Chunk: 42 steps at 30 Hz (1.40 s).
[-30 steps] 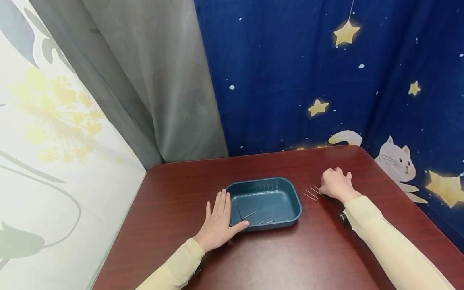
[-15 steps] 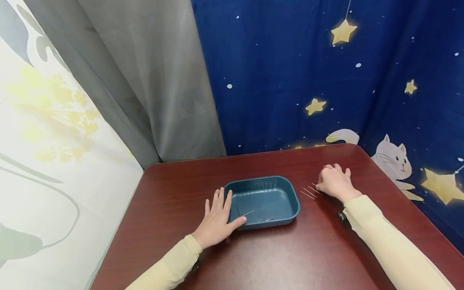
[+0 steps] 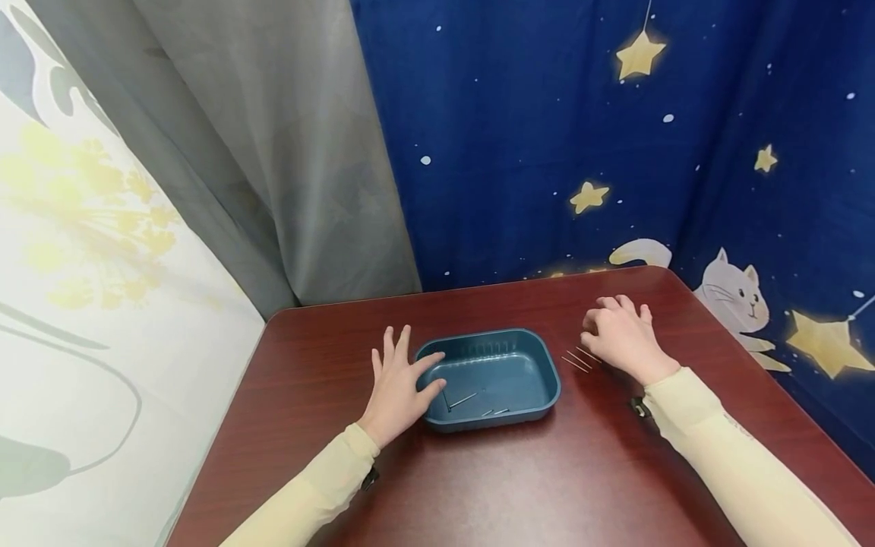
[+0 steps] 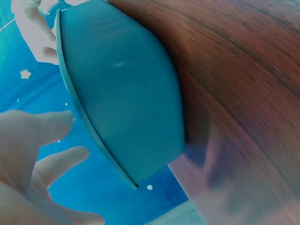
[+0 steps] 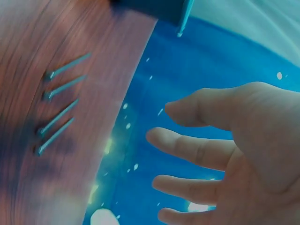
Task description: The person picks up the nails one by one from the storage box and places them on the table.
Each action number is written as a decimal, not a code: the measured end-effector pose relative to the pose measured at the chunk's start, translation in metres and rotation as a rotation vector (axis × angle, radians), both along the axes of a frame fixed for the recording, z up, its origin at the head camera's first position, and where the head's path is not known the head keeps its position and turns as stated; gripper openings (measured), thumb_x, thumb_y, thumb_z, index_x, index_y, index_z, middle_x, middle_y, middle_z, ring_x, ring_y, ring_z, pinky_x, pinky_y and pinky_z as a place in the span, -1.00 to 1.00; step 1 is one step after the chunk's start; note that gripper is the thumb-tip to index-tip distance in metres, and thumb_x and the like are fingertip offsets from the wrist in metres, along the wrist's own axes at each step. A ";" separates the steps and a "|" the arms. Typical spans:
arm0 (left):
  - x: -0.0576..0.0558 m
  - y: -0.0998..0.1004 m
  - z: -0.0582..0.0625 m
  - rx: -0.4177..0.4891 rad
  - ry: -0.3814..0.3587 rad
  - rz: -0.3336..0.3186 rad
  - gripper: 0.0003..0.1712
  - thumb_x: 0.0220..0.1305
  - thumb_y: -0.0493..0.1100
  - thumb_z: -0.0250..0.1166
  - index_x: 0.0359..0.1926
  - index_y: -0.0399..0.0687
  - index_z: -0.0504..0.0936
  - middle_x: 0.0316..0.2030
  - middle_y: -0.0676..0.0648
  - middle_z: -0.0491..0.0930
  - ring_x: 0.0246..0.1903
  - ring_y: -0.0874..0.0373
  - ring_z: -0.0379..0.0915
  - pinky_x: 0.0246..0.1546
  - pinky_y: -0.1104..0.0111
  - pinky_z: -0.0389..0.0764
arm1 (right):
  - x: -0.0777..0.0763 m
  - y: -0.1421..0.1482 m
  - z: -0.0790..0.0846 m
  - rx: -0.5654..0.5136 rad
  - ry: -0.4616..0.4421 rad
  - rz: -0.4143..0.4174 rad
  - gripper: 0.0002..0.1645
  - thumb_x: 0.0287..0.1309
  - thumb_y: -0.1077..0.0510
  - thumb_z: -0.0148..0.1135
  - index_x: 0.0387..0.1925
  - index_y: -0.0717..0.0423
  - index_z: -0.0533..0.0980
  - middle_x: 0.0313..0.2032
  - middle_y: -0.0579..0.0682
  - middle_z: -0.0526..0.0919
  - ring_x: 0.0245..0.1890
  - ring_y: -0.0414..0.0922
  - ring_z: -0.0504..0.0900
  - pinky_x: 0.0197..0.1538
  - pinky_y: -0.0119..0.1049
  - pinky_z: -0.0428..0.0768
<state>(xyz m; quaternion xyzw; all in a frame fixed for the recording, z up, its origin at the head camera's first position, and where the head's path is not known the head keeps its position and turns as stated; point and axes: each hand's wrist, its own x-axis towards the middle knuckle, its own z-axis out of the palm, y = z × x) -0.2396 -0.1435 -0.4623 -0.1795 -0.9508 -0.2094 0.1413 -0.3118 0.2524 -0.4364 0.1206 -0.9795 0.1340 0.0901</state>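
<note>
**Gloss and matt**

The wood-grained tabletop point(image 3: 478, 486) gleams at bottom centre. Mid-frame, the tray point(image 3: 516, 376) is smooth, glossy plastic; the nails point(image 5: 70, 65) to its right, shiny metal. My sleeves point(image 3: 731, 456) and the upper-left curtain point(image 3: 232, 152) are matt cloth.

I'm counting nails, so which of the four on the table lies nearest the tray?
The topmost nail in the right wrist view: it ends the row on the side toward the blue tray; the other three nails lie farther off.
</note>
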 end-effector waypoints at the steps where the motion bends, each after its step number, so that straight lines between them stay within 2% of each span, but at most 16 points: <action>1: -0.001 0.001 0.000 0.002 0.010 0.006 -0.51 0.25 0.11 0.42 0.20 0.24 0.68 0.55 -0.27 -0.07 0.53 -0.29 -0.44 0.30 -0.43 -0.24 | 0.002 -0.003 0.001 0.002 0.015 0.005 -0.81 0.13 0.08 0.28 -0.27 0.06 0.69 0.20 0.31 0.47 0.29 0.30 0.20 0.17 0.55 -0.03; 4: -0.003 0.005 0.000 0.009 0.025 0.020 -0.64 0.21 0.07 0.46 0.05 0.26 0.77 0.55 -0.26 -0.05 0.53 -0.28 -0.46 0.28 -0.45 -0.25 | 0.007 -0.013 -0.001 0.007 0.055 0.019 -0.70 0.15 0.06 0.27 -0.13 0.11 0.69 0.22 0.29 0.45 0.29 0.28 0.22 0.16 0.51 0.03; 9: -0.005 0.011 -0.004 -0.014 0.045 0.044 -0.74 0.15 0.06 0.51 -0.10 0.27 0.83 0.54 -0.25 0.01 0.52 -0.31 -0.46 0.26 -0.47 -0.25 | 0.018 -0.030 -0.008 -0.002 0.090 0.050 -0.55 0.21 -0.01 0.28 0.06 0.12 0.65 0.28 0.26 0.44 0.33 0.28 0.23 0.20 0.46 0.10; 18: -0.008 0.020 -0.007 -0.118 0.035 0.074 -0.80 0.09 0.05 0.55 -0.20 0.30 0.85 0.56 -0.19 -0.03 0.52 -0.30 -0.57 0.22 -0.51 -0.29 | 0.036 -0.055 -0.024 -0.021 0.074 0.085 -0.30 0.33 -0.20 0.20 0.33 0.12 0.48 0.45 0.29 0.21 0.40 0.34 0.15 0.26 0.48 0.09; 23: -0.007 0.025 -0.010 -0.137 0.010 0.043 -0.86 0.04 0.01 0.59 -0.31 0.24 0.87 0.54 -0.26 0.02 0.52 -0.30 -0.61 0.21 -0.51 -0.37 | 0.046 -0.067 -0.039 -0.002 0.032 0.082 -0.13 0.35 -0.32 0.12 0.45 0.14 0.32 0.50 0.29 0.09 0.43 0.37 0.08 0.27 0.48 0.07; 30: -0.006 0.034 -0.014 -0.219 0.006 0.016 -0.89 -0.03 0.02 0.62 -0.47 0.30 0.82 0.52 -0.28 0.08 0.53 -0.27 -0.55 0.22 -0.50 -0.35 | 0.053 -0.075 -0.051 -0.001 0.009 0.093 0.02 0.38 -0.44 -0.05 0.54 0.18 0.12 0.55 0.25 -0.02 0.47 0.34 0.02 0.29 0.48 0.02; 36: -0.008 0.037 -0.017 -0.267 -0.032 -0.007 -0.83 -0.07 0.09 0.63 -0.56 0.34 0.77 0.53 -0.27 0.04 0.53 -0.25 -0.56 0.23 -0.49 -0.38 | 0.056 -0.077 -0.052 -0.005 -0.029 0.087 0.11 0.35 -0.50 -0.09 0.57 0.21 0.03 0.56 0.23 -0.08 0.49 0.32 -0.03 0.30 0.48 0.00; 42: -0.010 0.042 -0.014 -0.307 -0.068 -0.010 -0.78 -0.13 0.05 0.67 -0.63 0.31 0.74 0.53 -0.27 0.03 0.52 -0.28 -0.56 0.22 -0.49 -0.40 | 0.057 -0.079 -0.053 -0.016 -0.049 0.079 0.16 0.32 -0.53 -0.08 0.57 0.22 0.00 0.57 0.21 -0.09 0.50 0.31 -0.04 0.29 0.49 -0.01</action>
